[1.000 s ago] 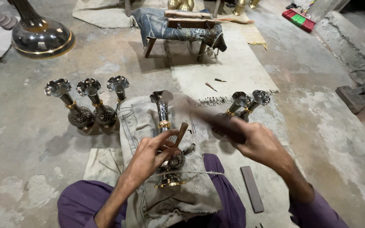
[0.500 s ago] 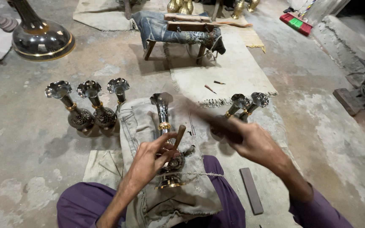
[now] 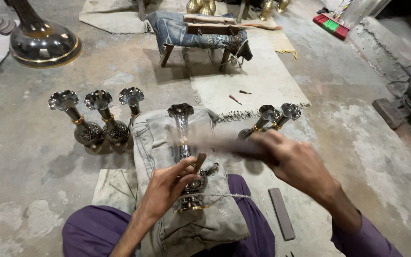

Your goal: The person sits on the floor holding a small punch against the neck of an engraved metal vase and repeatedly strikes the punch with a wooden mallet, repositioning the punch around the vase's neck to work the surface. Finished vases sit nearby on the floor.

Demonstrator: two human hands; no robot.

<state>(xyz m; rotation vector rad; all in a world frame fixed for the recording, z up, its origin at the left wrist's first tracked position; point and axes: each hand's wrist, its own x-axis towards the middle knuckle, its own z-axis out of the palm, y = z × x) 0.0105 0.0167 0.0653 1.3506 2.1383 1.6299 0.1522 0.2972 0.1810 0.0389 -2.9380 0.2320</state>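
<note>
Since the earlier frame the right hand [image 3: 296, 162] has swung its blurred hammer [image 3: 215, 140] lower, toward the chisel [image 3: 199, 163]. The left hand [image 3: 167, 188] pinches that chisel upright against the vase [image 3: 184, 157] lying on the denim-covered lap [image 3: 167, 143]. A glancing blow could catch the left fingers [image 3: 186, 166] or scar the metal. The right fingers stay curled tight around the handle.

A vase [image 3: 182, 157] lies on the cloth [image 3: 167, 143] across my lap, three vases [image 3: 98, 116] standing to its left, two [image 3: 274, 116] to its right, a stool [image 3: 198, 35] beyond, a flat bar [image 3: 281, 213] by my right knee.
</note>
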